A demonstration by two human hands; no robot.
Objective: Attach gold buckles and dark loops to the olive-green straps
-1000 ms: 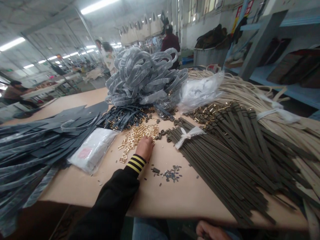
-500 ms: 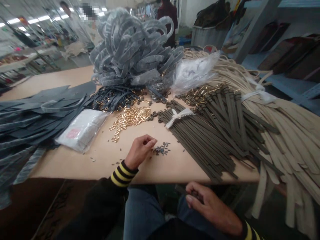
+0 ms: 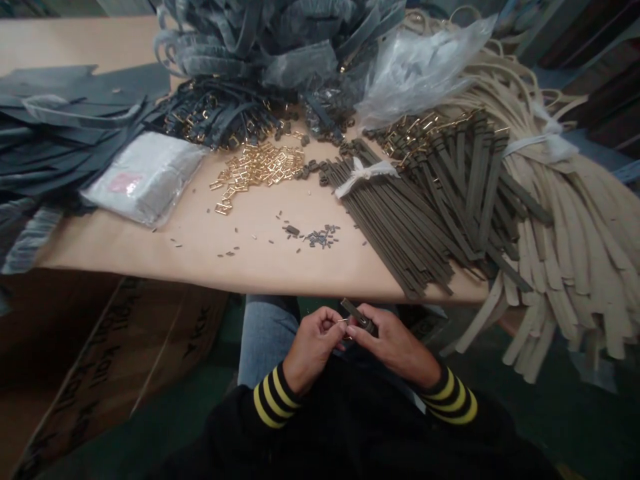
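Note:
Both my hands are in my lap, below the table's front edge. My left hand (image 3: 314,343) pinches a small metal buckle (image 3: 343,323) between thumb and fingers. My right hand (image 3: 395,343) is closed on the end of a dark olive strap (image 3: 358,315), which pokes up between the two hands. The fingertips of both hands meet at the strap's end. On the table (image 3: 260,260) above lie a heap of gold buckles (image 3: 260,167) and a small scatter of dark loops (image 3: 320,236).
A tied bundle of olive straps (image 3: 415,213) lies right of centre, with cream straps (image 3: 575,220) hanging over the right edge. Dark leather pieces (image 3: 55,147) and a white plastic packet (image 3: 143,177) lie left. Wrapped grey straps (image 3: 270,33) pile up at the back. Cardboard boxes (image 3: 110,347) stand under the table.
My left hand left the buckle heap, passed the dark loops and came down to my lap, meeting the right hand. The view tilted down.

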